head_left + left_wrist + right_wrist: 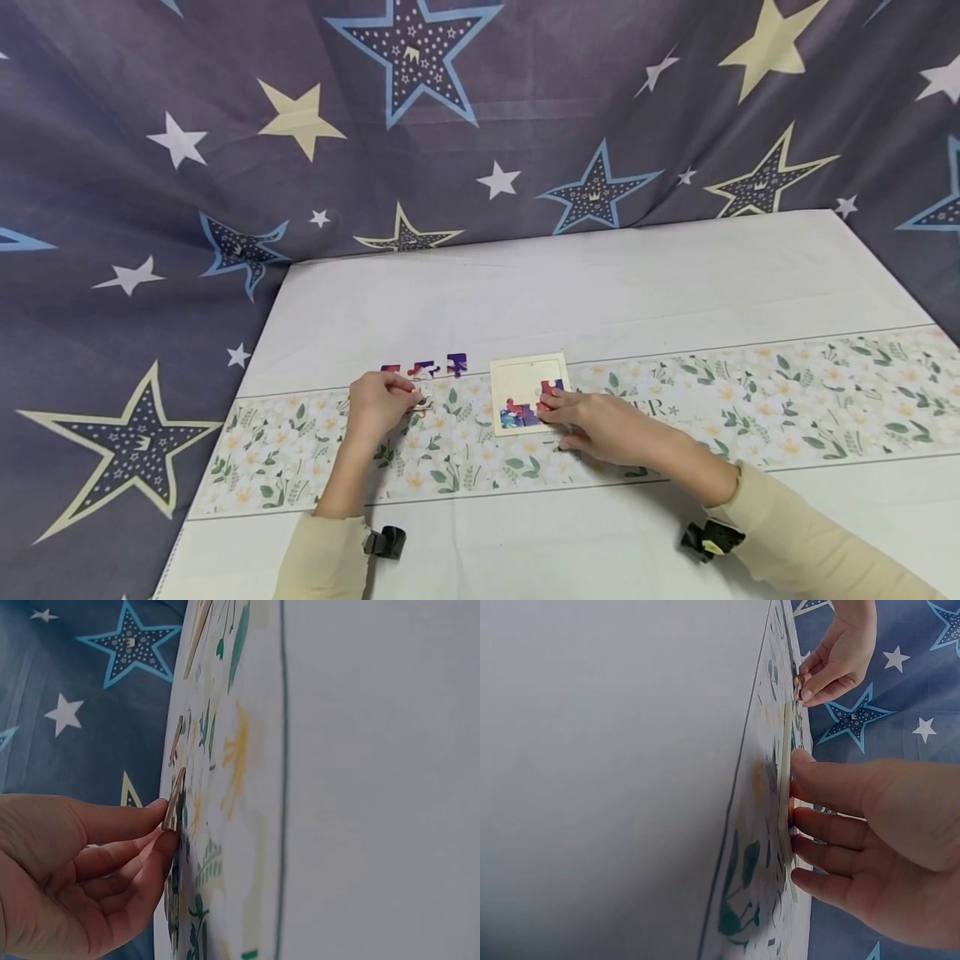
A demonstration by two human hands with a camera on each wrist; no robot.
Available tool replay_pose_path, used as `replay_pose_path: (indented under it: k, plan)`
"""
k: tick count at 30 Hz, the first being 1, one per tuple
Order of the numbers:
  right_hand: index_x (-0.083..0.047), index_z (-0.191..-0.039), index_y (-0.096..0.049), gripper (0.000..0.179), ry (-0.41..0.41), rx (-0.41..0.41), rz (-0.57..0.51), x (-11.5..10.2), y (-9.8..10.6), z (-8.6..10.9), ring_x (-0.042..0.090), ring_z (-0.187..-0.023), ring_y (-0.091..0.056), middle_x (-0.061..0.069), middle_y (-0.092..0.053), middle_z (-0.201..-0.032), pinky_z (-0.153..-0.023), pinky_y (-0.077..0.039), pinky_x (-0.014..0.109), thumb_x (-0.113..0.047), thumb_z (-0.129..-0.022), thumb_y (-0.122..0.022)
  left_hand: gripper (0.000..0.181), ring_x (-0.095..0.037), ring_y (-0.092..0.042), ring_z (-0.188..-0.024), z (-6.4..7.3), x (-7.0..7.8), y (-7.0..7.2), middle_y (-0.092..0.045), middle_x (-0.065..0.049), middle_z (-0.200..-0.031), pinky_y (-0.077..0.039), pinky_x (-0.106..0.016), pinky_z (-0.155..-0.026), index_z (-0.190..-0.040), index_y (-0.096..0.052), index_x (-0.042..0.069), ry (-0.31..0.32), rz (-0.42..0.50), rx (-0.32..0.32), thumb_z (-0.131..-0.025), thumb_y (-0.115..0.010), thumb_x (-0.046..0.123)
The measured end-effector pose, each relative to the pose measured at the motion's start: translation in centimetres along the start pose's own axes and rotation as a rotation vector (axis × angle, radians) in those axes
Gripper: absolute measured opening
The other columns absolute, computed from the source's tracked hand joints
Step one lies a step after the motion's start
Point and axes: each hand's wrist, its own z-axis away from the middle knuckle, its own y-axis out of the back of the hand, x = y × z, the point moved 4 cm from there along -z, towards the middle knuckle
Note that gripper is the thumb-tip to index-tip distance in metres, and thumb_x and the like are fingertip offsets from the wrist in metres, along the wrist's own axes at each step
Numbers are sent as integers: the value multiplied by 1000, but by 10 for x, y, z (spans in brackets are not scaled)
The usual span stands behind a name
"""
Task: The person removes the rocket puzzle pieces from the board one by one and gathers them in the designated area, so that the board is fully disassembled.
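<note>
At the left pieces, my left hand pinches a jigsaw piece between thumb and fingertips, tilted against the tabletop. Other loose jigsaw pieces lie around and beyond that hand, among them a purple one and a red-and-purple one. To the right lies a square cream puzzle tray with several joined pieces along its lower edge and right side. My right hand reaches over the tray's right edge. Its rather straight fingers touch the pieces there and partly hide them.
A white tablecloth with a floral band covers the table. Behind and at the left hangs a dark cloth with stars. Dark wrist devices sit at both sleeves.
</note>
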Motion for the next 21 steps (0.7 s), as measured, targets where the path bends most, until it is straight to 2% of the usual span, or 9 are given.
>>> replay_pose_path:
  k: [11, 15, 21]
  plan:
    - [-5, -129, -60, 46, -2, -19, 119, -2, 1, -2, 32, -128, -54, 14, -55, -140, -97, -51, 42, -21, -87, -70, 12, -17, -63, -63, 1, 3, 4, -72, -14, -79, -47, -23, -53, -87, -74, 2, -30, -21, -1, -83, -73, 13]
    - [-5, -129, -60, 46, 9, -11, 129, -3, 2, -2, 32, -127, -55, 15, -56, -139, -97, -51, 42, -21, -87, -70, 12, -20, -65, -68, 3, 11, 4, -72, -16, -83, -49, -26, -57, -90, -74, 1, -61, -11, -4, -84, -72, 11]
    - [-6, -130, -60, 47, 28, 14, 139, -3, 0, 0, 32, -126, -56, 14, -56, -139, -96, -51, 41, -22, -87, -70, 13, -21, -65, -73, 6, 31, -3, -72, -14, -85, -54, -31, -66, -93, -74, 2, -144, -14, -12, -84, -71, 12]
